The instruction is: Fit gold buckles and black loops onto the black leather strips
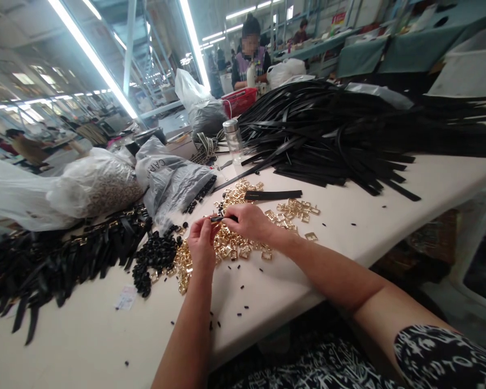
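Note:
My left hand (202,236) pinches one end of a small black strap (217,219) between thumb and fingers. My right hand (248,222) is closed on the same strap from the other side, its fingers curled inward. Whether a buckle sits on the strap cannot be made out. Below and around both hands spreads a heap of square gold buckles (234,247). Left of them lies a pile of small black loops (156,251). Just beyond my right hand, a short flat black strip (273,195) rests on the buckles and the table.
Long black straps (328,129) form a big heap at the back right. A clear bottle (233,141) stands before it. A grey plastic bag (172,175), a clear bag (99,181) and finished-looking black straps (68,254) occupy the left. Across the table sits a person (251,59).

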Action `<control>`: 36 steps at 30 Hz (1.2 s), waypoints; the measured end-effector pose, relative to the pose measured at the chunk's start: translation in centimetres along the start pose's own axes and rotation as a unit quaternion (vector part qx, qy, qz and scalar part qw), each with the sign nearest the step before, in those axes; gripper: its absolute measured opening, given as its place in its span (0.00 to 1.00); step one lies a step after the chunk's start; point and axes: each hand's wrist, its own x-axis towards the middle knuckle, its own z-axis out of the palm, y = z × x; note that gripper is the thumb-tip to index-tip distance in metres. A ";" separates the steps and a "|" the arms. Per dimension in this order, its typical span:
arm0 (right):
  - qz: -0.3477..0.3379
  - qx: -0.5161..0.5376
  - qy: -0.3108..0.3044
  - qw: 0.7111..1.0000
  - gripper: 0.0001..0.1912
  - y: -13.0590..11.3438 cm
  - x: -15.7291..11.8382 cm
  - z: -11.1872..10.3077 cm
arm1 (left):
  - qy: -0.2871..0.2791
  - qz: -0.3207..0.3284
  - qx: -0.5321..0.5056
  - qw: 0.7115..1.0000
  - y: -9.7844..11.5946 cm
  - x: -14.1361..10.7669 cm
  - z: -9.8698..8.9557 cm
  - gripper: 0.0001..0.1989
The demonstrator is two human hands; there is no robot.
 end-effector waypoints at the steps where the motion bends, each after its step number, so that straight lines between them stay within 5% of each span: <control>1: -0.012 -0.015 0.002 1.000 0.08 0.0 0.0 0.1 | -0.002 -0.014 -0.020 1.000 0.0 0.1 0.0 0.14; 12: -0.108 -0.093 0.040 0.989 0.08 1.2 -0.1 1.4 | -0.003 -0.119 -0.084 0.989 0.4 0.2 0.3 0.21; 18: -0.150 -0.116 0.018 0.982 0.10 1.5 -0.1 1.1 | -0.053 -0.165 -0.050 0.984 0.9 0.0 0.0 0.16; 27: -0.073 -0.019 -0.053 0.996 0.09 1.0 0.2 0.1 | -0.078 -0.115 0.024 0.990 1.5 0.2 -0.8 0.15; 32: -0.026 0.079 -0.181 0.980 0.10 1.1 0.6 -1.6 | -0.079 -0.137 -0.013 0.987 1.6 0.4 -1.1 0.15; 36: -0.015 0.092 -0.172 0.981 0.11 1.1 0.7 -2.0 | -0.113 -0.186 -0.013 0.976 1.9 0.3 -1.3 0.16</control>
